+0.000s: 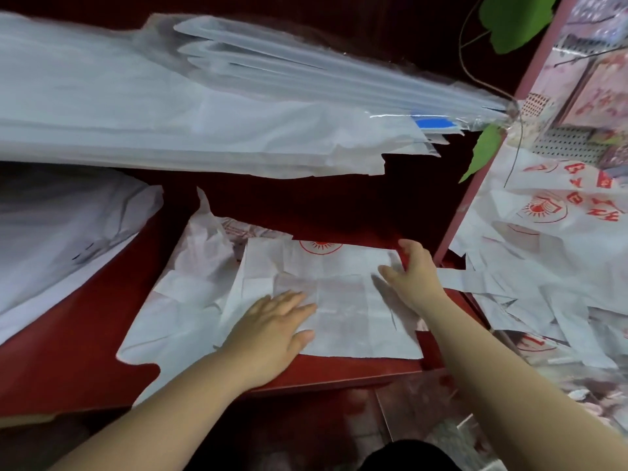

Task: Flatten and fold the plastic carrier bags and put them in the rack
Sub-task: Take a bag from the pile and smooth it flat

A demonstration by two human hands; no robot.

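Observation:
A folded white carrier bag (343, 300) with a red sun print lies flat on the red rack shelf (85, 355), on top of other white bags (190, 290). My left hand (275, 331) rests palm down on its near left part, fingers spread. My right hand (413, 270) touches the bag's right edge by the red upright, fingers apart. A loose heap of unfolded white bags with red print (543, 239) lies to the right of the rack.
The shelf above carries long stacks of white and clear plastic bags (204, 107). More white bags (57, 232) lie on the lower shelf's left. A red rack post (475, 185) stands on the right, with green leaves (516, 18) and a perforated panel (564, 144) beyond.

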